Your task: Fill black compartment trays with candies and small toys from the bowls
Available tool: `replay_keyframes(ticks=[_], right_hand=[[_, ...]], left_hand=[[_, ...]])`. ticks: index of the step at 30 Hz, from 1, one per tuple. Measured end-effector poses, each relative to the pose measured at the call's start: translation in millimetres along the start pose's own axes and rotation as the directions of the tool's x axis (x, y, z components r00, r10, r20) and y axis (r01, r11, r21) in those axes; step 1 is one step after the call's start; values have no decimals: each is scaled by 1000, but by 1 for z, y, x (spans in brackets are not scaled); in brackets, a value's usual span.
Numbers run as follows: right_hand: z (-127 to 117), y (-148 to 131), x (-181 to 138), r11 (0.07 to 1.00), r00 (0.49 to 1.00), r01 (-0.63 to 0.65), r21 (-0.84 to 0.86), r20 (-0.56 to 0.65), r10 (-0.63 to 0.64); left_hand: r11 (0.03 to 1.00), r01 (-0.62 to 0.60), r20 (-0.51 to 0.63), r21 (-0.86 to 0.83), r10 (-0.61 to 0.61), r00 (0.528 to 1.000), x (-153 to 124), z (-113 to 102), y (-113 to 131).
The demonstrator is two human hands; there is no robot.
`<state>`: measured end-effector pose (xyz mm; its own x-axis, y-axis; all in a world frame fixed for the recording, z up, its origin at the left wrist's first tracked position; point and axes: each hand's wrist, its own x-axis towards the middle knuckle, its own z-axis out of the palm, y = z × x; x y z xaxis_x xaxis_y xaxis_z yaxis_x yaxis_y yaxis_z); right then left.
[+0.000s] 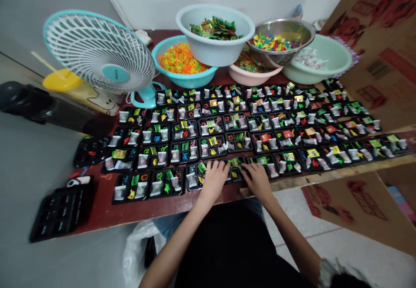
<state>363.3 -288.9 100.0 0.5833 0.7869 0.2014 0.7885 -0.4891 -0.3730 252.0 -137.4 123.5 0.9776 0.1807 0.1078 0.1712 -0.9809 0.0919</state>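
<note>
Rows of black compartment trays (182, 149) cover the dark red table (107, 210), each holding small white packets, green packets and tiny coloured toys. My left hand (215, 178) rests palm down on the tray (214, 171) at the front edge, fingers stretched over its compartments. My right hand (258, 178) lies just to its right, fingers spread flat and touching the same tray's right end. Neither hand visibly holds anything.
At the back stand bowls of coloured pieces: a teal bowl (182, 77), a pale blue bowl (214, 49), a steel bowl (286, 30), a green bowl (325, 58). A table fan (100, 54) stands back left. Empty black trays (58, 212) lie front left. Cardboard (383, 54) leans at the right.
</note>
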Motion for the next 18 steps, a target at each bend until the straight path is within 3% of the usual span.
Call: replay_keyframes(ticks=[6, 9, 12, 14, 15, 16, 17, 18], right_hand=[[7, 2, 0, 996, 997, -67, 60, -26, 68], [6, 0, 1, 994, 992, -79, 70, -88, 85], [-1, 1, -5, 992, 981, -74, 105, -174, 91], [-7, 7, -16, 992, 968, -59, 114, -234, 85], [-10, 11, -23, 993, 965, -53, 106, -252, 78], [-11, 16, -31, 995, 964, -49, 91, -255, 70], [-12, 20, -39, 996, 967, -49, 72, -246, 65], [-12, 24, -45, 997, 971, -53, 50, -230, 63]], left_hand=[[983, 133, -101, -127, -146, 984, -8, 4, 4], [975, 118, -112, -188, -140, 984, -19, -2, 7], [961, 123, -219, -248, -180, 959, -43, -16, -12], [934, 238, -385, -265, -329, 862, -70, -24, -43], [907, 326, -490, -267, -419, 765, -87, -27, -64], [847, 454, -581, -277, -524, 623, -105, -27, -87], [766, 566, -627, -305, -609, 486, -125, -26, -111], [693, 638, -645, -336, -663, 381, -145, -23, -134]])
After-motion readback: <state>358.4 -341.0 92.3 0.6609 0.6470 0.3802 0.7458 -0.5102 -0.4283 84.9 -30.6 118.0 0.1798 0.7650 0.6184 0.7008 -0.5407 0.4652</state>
